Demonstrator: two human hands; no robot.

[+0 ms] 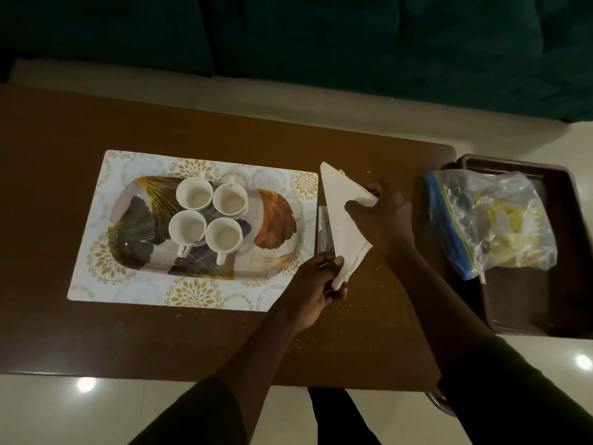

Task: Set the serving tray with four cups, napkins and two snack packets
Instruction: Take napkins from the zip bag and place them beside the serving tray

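Observation:
An oval serving tray [276,220] with a leaf pattern lies on a patterned placemat [93,274] left of centre. Several white cups [194,194] stand on the tray in a tight cluster, handles outward. Right of the mat I hold a white napkin [340,203] folded into a triangle. My left hand [316,284] pinches its near corner and my right hand [385,216] grips its right corner. Under the napkin a napkin pack [324,236] is partly hidden. A clear zip bag [491,220] with yellow snack packets lies at the right.
The brown wooden table [160,342] ends just right of my right hand. A dark brown plastic tray [558,284] beside the table holds the zip bag. A dark green sofa [321,36] stands behind the table. Pale glossy floor surrounds everything.

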